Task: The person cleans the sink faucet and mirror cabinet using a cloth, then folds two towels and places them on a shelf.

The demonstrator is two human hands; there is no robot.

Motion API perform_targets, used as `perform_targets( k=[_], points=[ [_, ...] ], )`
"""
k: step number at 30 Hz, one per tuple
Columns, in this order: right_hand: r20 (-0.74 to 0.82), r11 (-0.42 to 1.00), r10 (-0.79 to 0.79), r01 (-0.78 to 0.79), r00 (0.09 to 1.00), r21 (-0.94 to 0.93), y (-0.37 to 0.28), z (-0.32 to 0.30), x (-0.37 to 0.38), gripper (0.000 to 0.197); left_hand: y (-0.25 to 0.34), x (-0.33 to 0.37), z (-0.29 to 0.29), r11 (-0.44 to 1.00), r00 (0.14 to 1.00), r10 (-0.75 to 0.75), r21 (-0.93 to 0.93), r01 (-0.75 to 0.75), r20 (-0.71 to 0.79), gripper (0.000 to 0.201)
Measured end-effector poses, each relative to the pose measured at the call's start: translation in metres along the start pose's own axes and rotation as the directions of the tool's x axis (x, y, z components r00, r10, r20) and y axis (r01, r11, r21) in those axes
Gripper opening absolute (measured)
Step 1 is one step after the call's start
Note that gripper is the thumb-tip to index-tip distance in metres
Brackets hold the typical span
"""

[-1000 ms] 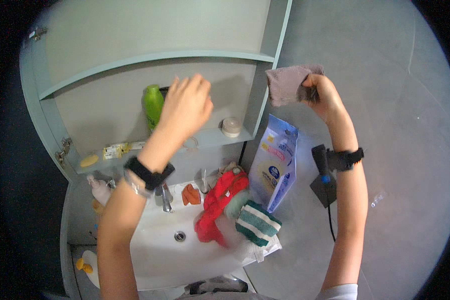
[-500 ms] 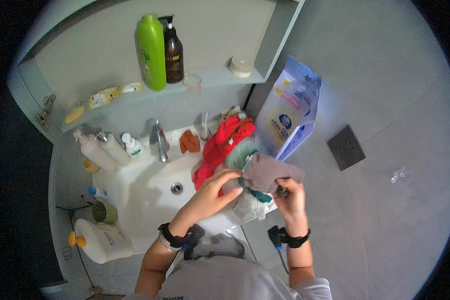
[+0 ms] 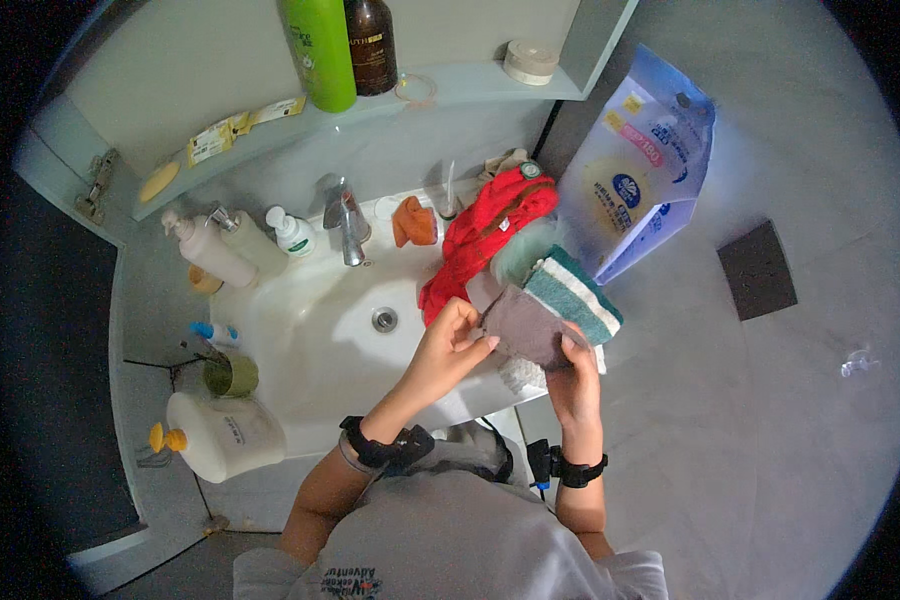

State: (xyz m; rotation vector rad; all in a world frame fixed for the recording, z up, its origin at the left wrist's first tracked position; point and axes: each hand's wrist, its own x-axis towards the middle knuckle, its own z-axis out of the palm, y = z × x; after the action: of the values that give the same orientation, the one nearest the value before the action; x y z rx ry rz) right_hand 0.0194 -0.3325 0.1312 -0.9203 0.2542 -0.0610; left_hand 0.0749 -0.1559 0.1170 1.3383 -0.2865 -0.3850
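Observation:
A grey-brown cloth (image 3: pixel 526 327) is stretched between my two hands over the right end of the sink. My left hand (image 3: pixel 450 348) pinches its left edge between thumb and fingers. My right hand (image 3: pixel 576 378) grips its right side, the thumb on top. Just beyond it lies a folded green cloth with white stripes (image 3: pixel 576 292). A whitish knitted cloth (image 3: pixel 521 375) shows below the grey-brown one, partly covered. Left of these, a red cloth item (image 3: pixel 485 232) is draped along the sink's right side, next to a pale green translucent thing (image 3: pixel 523 252).
The white sink (image 3: pixel 315 385) has a faucet (image 3: pixel 349 228) at its back, with an orange cloth (image 3: pixel 414 221) beside it. Pump bottles (image 3: pixel 210 250) stand at the back left, a large white bottle (image 3: pixel 225 437) at the near left. A purple-blue package (image 3: pixel 638 165) stands at the right.
The grey-brown cloth has been lowered and turned, and both hands now grip it. The green striped cloth behind it has come into fuller view. The whole view has shifted.

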Motion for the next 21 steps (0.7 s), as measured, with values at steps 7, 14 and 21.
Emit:
perform_targets(
  k=[7, 14, 21],
  points=[
    [-0.026, 0.939, -0.041, 0.029, 0.999, -0.342, 0.012, -0.002, 0.005, 0.020, -0.002, -0.002, 0.006, 0.992, 0.997, -0.066, -0.106, 0.069, 0.037, 0.046],
    [0.004, 0.799, -0.271, 0.227, 0.963, -0.557, 0.001, -0.038, 0.015, 0.012, 0.013, -0.021, -0.056, 0.993, 0.927, 0.077, 0.115, -0.037, -0.368, 0.045],
    [-0.247, 0.773, -0.370, 0.149, 0.896, -0.617, 0.007, -0.110, 0.006, 0.018, -0.011, -0.123, -0.147, 0.833, 0.826, 0.088, 0.496, 0.245, -0.556, 0.035]
  ],
)
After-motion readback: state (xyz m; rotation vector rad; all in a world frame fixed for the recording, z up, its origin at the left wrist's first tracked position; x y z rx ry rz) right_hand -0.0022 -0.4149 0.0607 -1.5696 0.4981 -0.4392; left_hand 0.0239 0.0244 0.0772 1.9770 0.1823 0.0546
